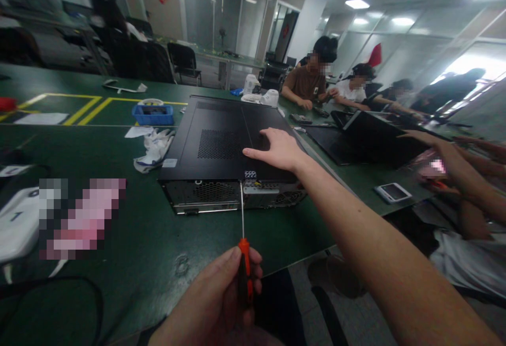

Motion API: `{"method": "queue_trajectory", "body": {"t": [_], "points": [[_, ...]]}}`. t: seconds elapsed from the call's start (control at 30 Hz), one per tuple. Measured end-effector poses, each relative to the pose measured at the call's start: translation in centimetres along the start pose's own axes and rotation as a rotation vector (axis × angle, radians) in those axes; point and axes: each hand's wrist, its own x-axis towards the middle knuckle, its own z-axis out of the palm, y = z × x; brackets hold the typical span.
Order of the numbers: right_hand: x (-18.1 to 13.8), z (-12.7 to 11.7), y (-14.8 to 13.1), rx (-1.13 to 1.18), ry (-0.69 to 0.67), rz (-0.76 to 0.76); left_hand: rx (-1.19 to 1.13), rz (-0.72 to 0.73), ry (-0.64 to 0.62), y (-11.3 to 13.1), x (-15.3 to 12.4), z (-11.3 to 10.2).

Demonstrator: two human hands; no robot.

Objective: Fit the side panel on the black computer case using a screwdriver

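A black desktop computer case (221, 140) lies flat on the green table (118, 240), its rear panel facing me. My left hand (225, 298) is closed around the orange-and-black handle of a screwdriver (242, 230). The thin shaft runs up to the top edge of the rear panel. My right hand (279, 150) rests palm down on the case's top cover near its near right corner, fingers stretched out flat and thumb pointing left.
White gloves (155, 148) and a blue bin (153, 114) lie left of the case. A phone (393, 192) sits at the table's right edge. Another person's arm (430, 143) reaches over a second black case (371, 138). Several people sit at the far side.
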Motion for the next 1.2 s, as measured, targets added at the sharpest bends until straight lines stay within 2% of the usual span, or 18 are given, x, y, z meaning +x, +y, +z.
{"method": "queue_trajectory", "body": {"t": [0.6,0.93,1.2], "points": [[-0.01,-0.04,-0.04,-0.01,-0.003,-0.003,-0.017,-0.005,0.054,0.09,0.15,0.05],[-0.04,-0.05,-0.08,0.001,0.003,-0.003,-0.017,0.003,0.012,-0.07,0.18,-0.14],[-0.04,-0.06,-0.07,-0.004,0.007,-0.008,-0.012,-0.019,0.039,-0.02,0.13,-0.12]]}}
